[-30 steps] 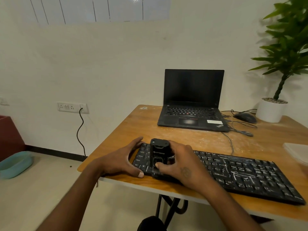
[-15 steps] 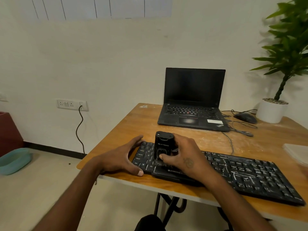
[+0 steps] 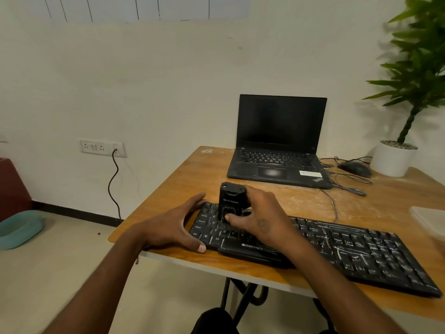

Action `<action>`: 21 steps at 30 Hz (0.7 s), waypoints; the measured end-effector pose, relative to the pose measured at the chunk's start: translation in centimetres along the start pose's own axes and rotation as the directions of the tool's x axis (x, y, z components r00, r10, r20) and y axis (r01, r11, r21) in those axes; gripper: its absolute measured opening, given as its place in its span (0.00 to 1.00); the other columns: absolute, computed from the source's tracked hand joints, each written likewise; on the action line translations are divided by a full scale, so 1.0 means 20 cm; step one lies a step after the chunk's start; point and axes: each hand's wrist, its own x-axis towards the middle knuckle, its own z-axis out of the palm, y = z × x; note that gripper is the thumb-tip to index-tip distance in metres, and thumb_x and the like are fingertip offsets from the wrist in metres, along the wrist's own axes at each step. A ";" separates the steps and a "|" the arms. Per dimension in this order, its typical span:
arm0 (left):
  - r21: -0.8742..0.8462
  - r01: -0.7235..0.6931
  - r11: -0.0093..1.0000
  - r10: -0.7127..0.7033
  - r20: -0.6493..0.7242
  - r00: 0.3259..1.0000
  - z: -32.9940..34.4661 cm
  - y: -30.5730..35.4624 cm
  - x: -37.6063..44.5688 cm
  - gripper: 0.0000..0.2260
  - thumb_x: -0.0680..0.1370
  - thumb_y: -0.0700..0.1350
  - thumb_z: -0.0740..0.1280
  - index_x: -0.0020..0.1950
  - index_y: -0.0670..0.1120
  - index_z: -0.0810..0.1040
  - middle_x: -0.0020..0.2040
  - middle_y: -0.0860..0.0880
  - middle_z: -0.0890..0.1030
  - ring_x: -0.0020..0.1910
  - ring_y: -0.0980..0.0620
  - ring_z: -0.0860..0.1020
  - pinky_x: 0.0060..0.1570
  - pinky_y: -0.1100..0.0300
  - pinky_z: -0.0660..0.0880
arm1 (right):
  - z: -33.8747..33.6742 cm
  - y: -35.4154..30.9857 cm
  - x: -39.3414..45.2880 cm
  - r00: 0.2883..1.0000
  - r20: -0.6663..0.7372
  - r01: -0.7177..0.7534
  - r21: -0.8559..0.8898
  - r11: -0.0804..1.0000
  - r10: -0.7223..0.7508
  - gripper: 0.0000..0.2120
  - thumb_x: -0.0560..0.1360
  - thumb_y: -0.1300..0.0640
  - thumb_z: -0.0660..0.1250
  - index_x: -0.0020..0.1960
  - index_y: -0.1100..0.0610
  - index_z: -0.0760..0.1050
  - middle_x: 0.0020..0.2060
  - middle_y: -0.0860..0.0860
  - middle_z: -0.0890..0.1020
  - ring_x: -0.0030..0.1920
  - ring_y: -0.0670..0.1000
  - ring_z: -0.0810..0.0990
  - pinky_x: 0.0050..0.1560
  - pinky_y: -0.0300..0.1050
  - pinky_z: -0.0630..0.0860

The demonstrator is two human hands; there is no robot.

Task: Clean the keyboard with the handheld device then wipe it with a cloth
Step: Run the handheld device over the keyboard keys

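A black keyboard (image 3: 349, 247), streaked with white dust, lies along the front edge of the wooden table (image 3: 183, 179). My right hand (image 3: 262, 218) grips a small black handheld device (image 3: 230, 201), standing upright on the keys at the keyboard's left end. My left hand (image 3: 173, 227) holds the keyboard's left edge, thumb on the near corner and fingers round the far corner. A folded pale cloth (image 3: 431, 220) lies at the table's right edge.
An open black laptop (image 3: 279, 141) sits behind the keyboard. To its right are a black mouse (image 3: 355, 168) with loose cables and a potted plant (image 3: 395, 157). A wall socket (image 3: 102, 147) with a cable and a teal basin (image 3: 19, 229) on the floor are at left.
My right hand has slid the device from the near rows toward the far rows of the keyboard's left end. My left hand has stayed on the keyboard's left edge.
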 end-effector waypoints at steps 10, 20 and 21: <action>0.016 -0.009 1.000 0.009 0.008 1.000 -0.01 -0.01 0.00 0.57 0.66 0.53 0.84 0.80 0.68 0.46 0.76 0.63 0.63 0.71 0.58 0.69 0.70 0.59 0.71 | -0.22 0.14 -0.13 0.994 -0.027 -0.104 -0.070 0.992 0.103 0.22 0.72 0.56 0.77 0.63 0.48 0.75 0.48 0.38 0.80 0.49 0.36 0.79 0.43 0.28 0.76; 0.012 0.009 1.000 -0.010 0.016 1.000 -0.01 0.01 0.00 0.57 0.66 0.52 0.84 0.80 0.68 0.46 0.76 0.62 0.64 0.70 0.58 0.71 0.67 0.61 0.73 | -0.03 0.03 0.05 1.000 0.009 0.009 -0.037 0.999 -0.008 0.22 0.72 0.55 0.77 0.64 0.48 0.76 0.54 0.44 0.83 0.53 0.44 0.80 0.54 0.42 0.80; 0.021 0.005 1.000 -0.006 0.016 1.000 -0.01 0.01 0.00 0.57 0.66 0.53 0.84 0.80 0.68 0.46 0.76 0.62 0.63 0.70 0.57 0.70 0.68 0.60 0.72 | -0.05 0.05 0.03 1.000 0.012 -0.001 -0.034 0.999 0.001 0.21 0.72 0.55 0.77 0.63 0.47 0.76 0.53 0.44 0.83 0.53 0.43 0.81 0.53 0.42 0.80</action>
